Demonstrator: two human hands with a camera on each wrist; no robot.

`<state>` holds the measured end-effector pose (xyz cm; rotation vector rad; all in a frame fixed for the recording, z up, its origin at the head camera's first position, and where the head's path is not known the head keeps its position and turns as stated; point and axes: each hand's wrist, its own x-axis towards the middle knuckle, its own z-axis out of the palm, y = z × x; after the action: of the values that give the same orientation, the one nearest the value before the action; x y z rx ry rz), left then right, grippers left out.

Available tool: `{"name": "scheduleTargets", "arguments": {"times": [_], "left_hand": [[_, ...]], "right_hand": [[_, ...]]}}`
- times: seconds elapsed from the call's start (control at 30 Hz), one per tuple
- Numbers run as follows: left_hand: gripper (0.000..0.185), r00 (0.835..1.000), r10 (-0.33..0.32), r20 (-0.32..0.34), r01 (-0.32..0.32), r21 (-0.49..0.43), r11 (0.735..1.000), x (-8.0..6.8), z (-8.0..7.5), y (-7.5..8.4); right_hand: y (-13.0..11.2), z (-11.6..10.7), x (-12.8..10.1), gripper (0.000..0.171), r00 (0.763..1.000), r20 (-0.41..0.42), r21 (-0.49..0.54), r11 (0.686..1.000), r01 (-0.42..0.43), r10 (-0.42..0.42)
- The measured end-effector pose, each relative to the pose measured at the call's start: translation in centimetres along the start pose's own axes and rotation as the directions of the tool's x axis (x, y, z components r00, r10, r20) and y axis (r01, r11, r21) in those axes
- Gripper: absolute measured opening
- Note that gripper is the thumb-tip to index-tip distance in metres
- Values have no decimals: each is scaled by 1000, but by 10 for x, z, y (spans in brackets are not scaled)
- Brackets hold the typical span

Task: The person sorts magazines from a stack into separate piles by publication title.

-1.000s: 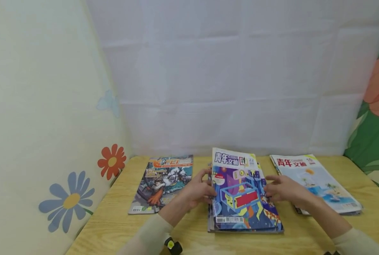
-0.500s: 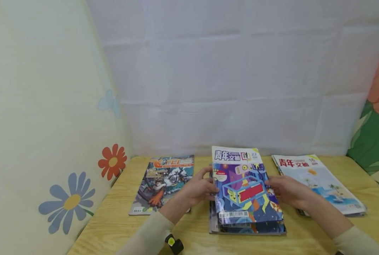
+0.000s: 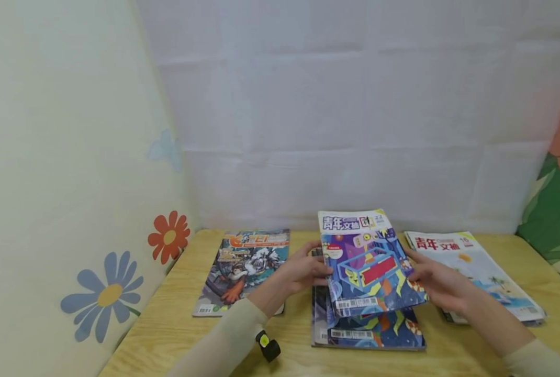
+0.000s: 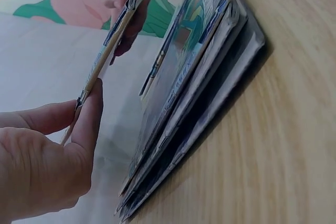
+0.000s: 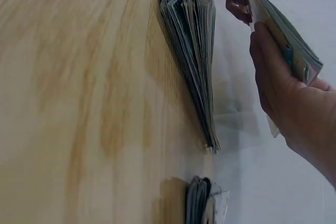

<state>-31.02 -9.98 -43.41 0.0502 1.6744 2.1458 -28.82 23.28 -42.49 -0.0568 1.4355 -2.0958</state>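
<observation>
Left hand point(image 3: 303, 271), right hand point(image 3: 445, 287): I have fingers clamped on a glossy purple-and-blue magazine point(image 3: 367, 269), tilted above a blue-covered magazine stack point(image 3: 388, 334), yellow wooden counter point(image 3: 167, 340) beneath.

Passable between the raised magazine point(image 3: 369, 264) and the stack point(image 3: 385, 334) beneath; blocked behind by the white cloth point(image 3: 280, 110), rightward by the beach-cover pile point(image 3: 489, 277).

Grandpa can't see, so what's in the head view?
Left hand and right hand hold a purple paper magazine above a blue magazine stack on a yellow wooden table. A grey magazine lies left, a white pile right.
</observation>
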Motion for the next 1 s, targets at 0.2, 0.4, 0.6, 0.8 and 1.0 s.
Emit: {"name": "scheduleTargets", "arguments": {"times": [0.2, 0.4, 0.6, 0.8, 1.0], "left_hand": [[84, 1000, -2, -2, 2, 37, 999, 10, 5, -2], [82, 1000, -10, 9, 9, 50, 999, 19, 15, -8], [80, 999, -29, 37, 28, 28, 999, 27, 28, -15], [81, 999, -17, 41, 16, 26, 1000, 35, 44, -24], [76, 995, -5, 95, 1, 37, 999, 47, 60, -26]], "right_hand": [[-6, -7, -8, 105, 998, 60, 17, 1000, 11, -12], [-8, -17, -16, 107, 999, 44, 0, 1000, -9, 9], [-9, -33, -24, 103, 1000, 6, -102, 994, -26, 27], [-9, -49, -34, 101, 999, 6, -179, 983, -47, 48], [-9, -69, -46, 100, 999, 30, -243, 970, -28, 36]]}}
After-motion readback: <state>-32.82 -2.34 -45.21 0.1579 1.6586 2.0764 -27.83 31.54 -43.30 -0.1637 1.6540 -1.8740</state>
